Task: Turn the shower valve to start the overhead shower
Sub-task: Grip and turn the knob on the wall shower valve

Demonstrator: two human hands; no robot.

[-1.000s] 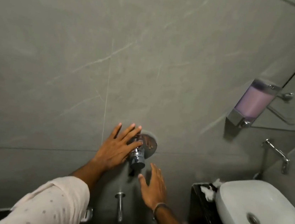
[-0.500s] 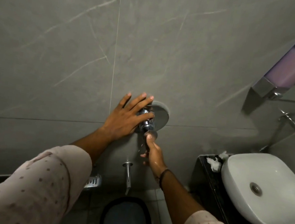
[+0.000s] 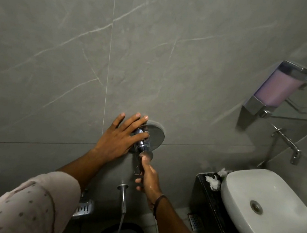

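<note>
Shower valve (image 3: 144, 144) mounted on grey tiled wall (image 3: 79, 49), chrome body projecting from round backing plate, centre of view. Left hand (image 3: 120, 139) spread flat, fingers extended against wall and upper part of valve, gripping nothing. Right hand (image 3: 148, 177) below valve, thumb at chrome end cap, fingers curled around what looks like a lever beneath; lever itself mostly hidden. Spout (image 3: 123, 196) on wall under valve, thin stream of water falling from tip. Soap dispenser (image 3: 275, 90) with pink fill fixed at right. White basin (image 3: 267, 207) on dark tabletop (image 3: 206, 198), crumpled tissue (image 3: 212, 181) beside basin rim.
</note>
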